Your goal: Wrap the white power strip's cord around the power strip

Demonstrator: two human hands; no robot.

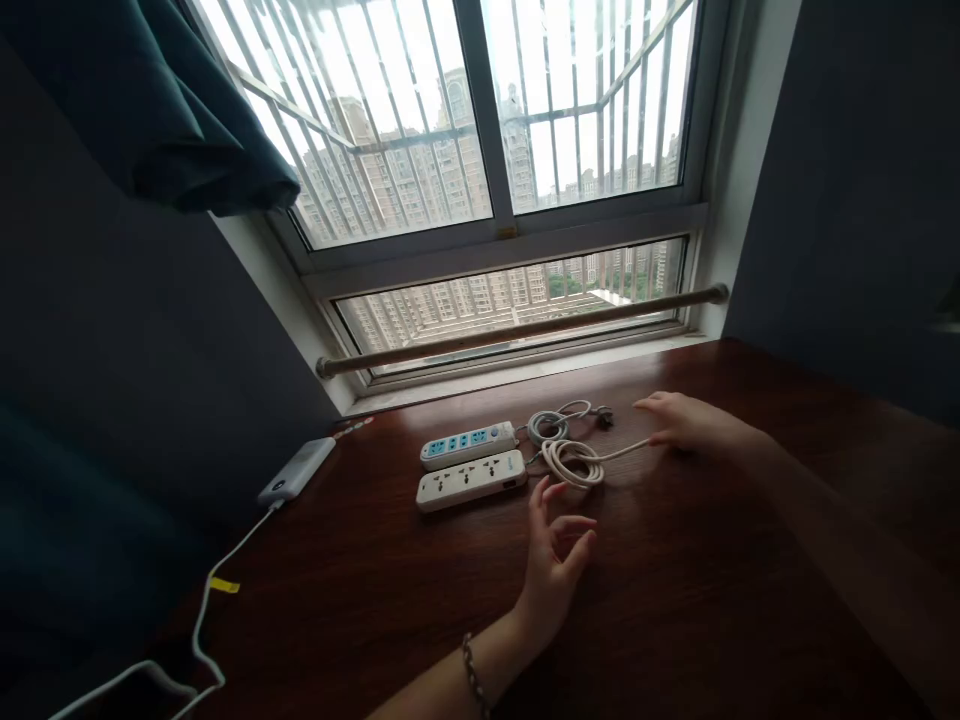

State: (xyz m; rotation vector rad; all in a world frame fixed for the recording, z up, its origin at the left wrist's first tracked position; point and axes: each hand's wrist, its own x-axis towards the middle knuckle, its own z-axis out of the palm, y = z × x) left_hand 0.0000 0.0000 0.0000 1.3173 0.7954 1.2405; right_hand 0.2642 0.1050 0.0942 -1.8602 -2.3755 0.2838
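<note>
Two power strips lie side by side on a dark wooden table. The nearer white power strip [471,482] has dark sockets. Behind it, the other power strip [469,445] has blue sockets. A coiled white cord [574,465] lies at the nearer strip's right end, and a coiled grey cord [547,427] ends in a dark plug [603,417]. My left hand [553,550] is open, fingers apart and curved, just in front of the white coil. My right hand [681,422] is closed at the white cord's outer end, index finger stretched out; it hides that end.
At the left, a white power bank [298,470] lies on the table [360,580], with a white cable [206,610] bearing a yellow tag. Behind the table are a barred window [495,230] and a horizontal rail [525,330]. A blue curtain [187,110] hangs upper left.
</note>
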